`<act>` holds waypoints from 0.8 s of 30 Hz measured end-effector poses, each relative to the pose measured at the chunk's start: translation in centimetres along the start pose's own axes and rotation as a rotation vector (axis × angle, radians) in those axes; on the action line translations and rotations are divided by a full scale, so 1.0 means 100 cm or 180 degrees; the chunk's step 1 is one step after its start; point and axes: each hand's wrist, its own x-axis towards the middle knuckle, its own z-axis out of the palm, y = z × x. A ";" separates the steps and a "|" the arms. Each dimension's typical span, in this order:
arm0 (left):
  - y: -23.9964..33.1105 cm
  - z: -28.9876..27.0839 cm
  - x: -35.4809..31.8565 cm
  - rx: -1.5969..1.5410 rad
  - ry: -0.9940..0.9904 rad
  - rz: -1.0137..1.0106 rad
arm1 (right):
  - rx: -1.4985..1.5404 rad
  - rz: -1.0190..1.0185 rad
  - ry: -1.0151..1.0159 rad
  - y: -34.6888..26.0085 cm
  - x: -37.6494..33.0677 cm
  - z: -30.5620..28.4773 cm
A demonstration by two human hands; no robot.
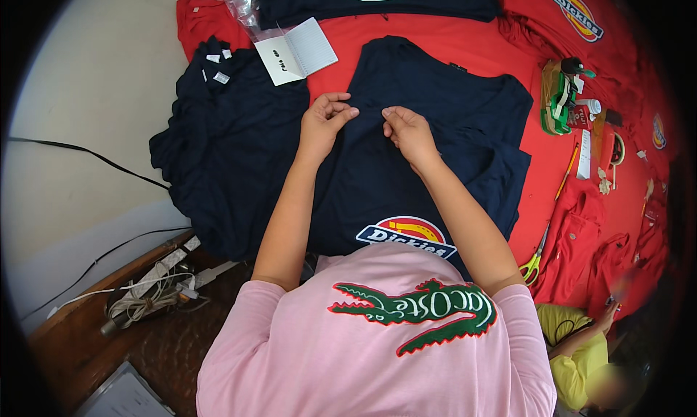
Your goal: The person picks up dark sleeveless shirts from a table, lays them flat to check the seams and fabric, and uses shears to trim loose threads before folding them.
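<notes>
A dark navy T-shirt [443, 90] lies spread before me, its neckline toward the far right and a printed red, yellow and white emblem at its near end. Over its upper left part is my left hand [324, 125], thumb and fingers drawn together. My right hand [410, 135] faces it across a small gap, thumb and index finger pinched. Whatever either pinch holds is too small to make out. Left of the shirt is a heap of navy garments [225, 148] with small white labels.
An open notebook [296, 52] lies beyond my left hand. On the red cloth at right are a green-and-tan box of tools [557, 97], a tape roll [617, 150] and yellow-handled scissors [532, 268]. Red garments [573, 228] lie nearby. A co-worker's yellow sleeve [581, 359] shows lower right; cables [149, 293] lie lower left.
</notes>
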 end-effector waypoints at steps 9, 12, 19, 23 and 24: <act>-0.029 -0.003 0.033 0.0065 0.0278 0.0558 | -0.0556 -0.0111 0.0181 -0.004 0.011 -0.016; -0.001 -0.002 0.015 0.1292 0.0440 0.0966 | 0.0072 -0.0598 0.0082 -0.031 -0.023 -0.060; -0.003 0.035 -0.087 0.2626 -0.0176 0.2135 | -0.2099 -0.1997 0.3001 0.006 -0.146 -0.197; -0.028 0.052 -0.094 0.3516 -0.0449 0.2090 | -0.3474 -0.2000 0.2299 0.044 -0.203 -0.184; -0.030 0.054 -0.091 0.3763 -0.0431 0.1953 | -0.3638 -0.2096 0.1951 0.052 -0.206 -0.174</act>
